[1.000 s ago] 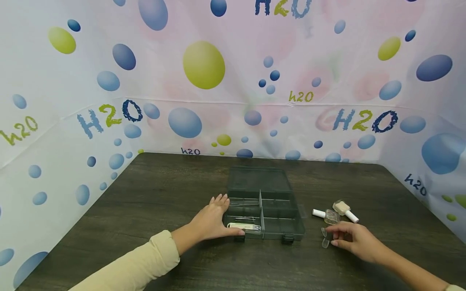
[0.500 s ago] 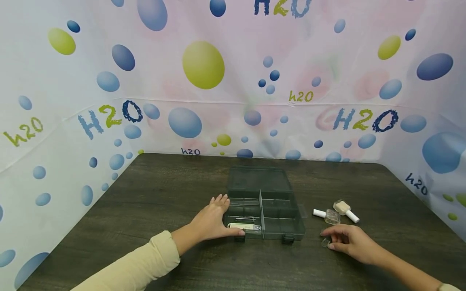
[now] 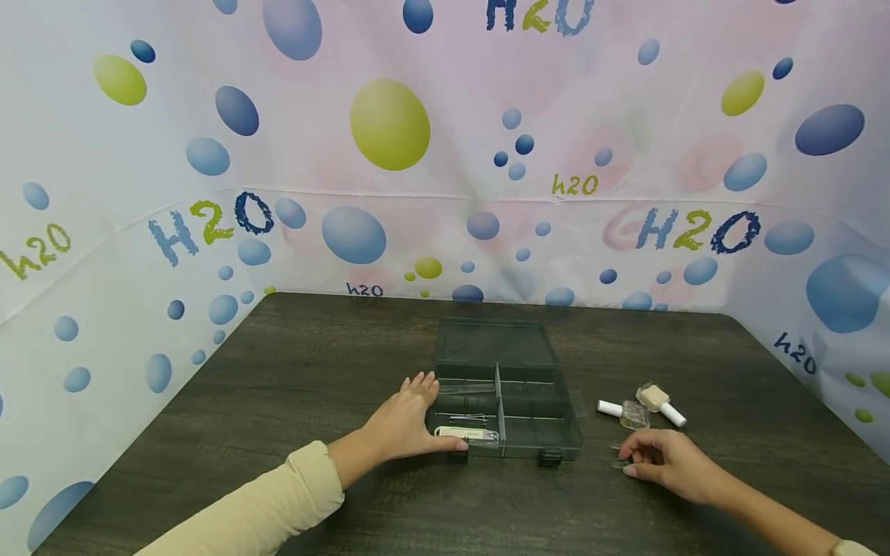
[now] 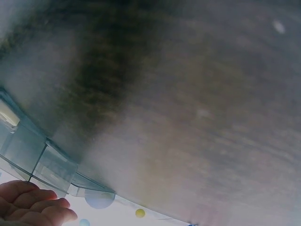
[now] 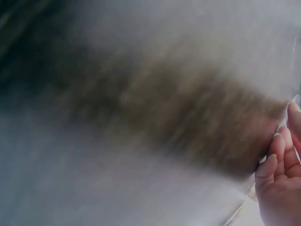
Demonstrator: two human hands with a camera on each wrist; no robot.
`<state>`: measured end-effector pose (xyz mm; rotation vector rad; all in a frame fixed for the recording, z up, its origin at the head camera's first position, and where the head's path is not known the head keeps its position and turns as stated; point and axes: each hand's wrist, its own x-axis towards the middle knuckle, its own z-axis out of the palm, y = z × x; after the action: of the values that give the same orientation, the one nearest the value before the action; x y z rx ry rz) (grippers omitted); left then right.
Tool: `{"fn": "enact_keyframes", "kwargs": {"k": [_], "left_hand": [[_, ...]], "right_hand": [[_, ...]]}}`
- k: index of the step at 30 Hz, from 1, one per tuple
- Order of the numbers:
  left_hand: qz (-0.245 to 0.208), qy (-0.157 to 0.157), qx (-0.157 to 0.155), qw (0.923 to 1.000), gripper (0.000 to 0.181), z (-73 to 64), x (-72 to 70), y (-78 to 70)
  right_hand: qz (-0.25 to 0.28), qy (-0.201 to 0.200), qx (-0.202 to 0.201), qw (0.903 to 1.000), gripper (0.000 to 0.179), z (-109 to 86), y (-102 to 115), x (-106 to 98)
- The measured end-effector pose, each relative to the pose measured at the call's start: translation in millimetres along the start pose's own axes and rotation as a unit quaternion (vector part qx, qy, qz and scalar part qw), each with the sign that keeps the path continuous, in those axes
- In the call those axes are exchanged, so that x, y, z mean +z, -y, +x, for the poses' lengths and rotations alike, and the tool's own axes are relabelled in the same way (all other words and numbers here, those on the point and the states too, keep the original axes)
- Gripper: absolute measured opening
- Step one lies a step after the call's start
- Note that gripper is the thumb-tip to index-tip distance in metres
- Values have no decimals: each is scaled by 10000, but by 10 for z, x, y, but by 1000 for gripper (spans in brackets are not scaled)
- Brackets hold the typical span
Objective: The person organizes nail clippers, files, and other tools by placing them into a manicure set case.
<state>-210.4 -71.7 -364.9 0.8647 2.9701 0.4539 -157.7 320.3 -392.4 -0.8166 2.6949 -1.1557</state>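
A dark translucent organizer box [image 3: 534, 427] stands on the table with its lid [image 3: 494, 344] folded back. My left hand [image 3: 403, 421] rests against its left side, thumb along the front edge and fingers stretched along the side wall. Nail clippers [image 3: 459, 434] and thin metal pins [image 3: 469, 418] lie in the front left compartment; a long greyish strip [image 3: 466, 389] lies in the one behind. To the right of the box, my right hand [image 3: 664, 461] pinches a small clear plastic piece [image 3: 617, 464] between thumb and fingertips, close over the table. The fingers partly hide it.
Two nail polish bottles with white caps, one clear [image 3: 634, 415] and one beige [image 3: 652, 397], lie on the dark wooden table [image 3: 334, 340] just beyond my right hand. A printed curtain [image 3: 445, 232] closes off the back and sides.
The clear plastic piece has turned in my right fingers, its two rounded parts now lying flatter and partly covered. The left hand and the box have stayed in place.
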Motion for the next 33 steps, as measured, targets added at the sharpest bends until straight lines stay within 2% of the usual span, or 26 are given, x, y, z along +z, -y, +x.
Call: {"fn": "enact_keyframes", "kwargs": {"k": [9, 13, 17, 24, 33], "left_hand": [[-19, -27, 47, 10000, 98, 2, 11, -4], [-20, -40, 42, 10000, 99, 1, 6, -10], [11, -62, 24, 10000, 99, 4, 0, -11], [-18, -16, -6, 10000, 99, -5, -6, -9], [-16, -38, 16, 10000, 99, -3, 1, -4]], "right_hand": [[-214, -71, 426, 9988, 15, 2, 50, 5], [-319, -363, 493, 9976, 15, 15, 111, -17], [-368, -748, 379, 9958, 13, 45, 174, -66], [-463, -1127, 228, 9923, 9, 122, 280, -107], [-299, -1280, 61, 9913, 8, 303, 434, -29]]}}
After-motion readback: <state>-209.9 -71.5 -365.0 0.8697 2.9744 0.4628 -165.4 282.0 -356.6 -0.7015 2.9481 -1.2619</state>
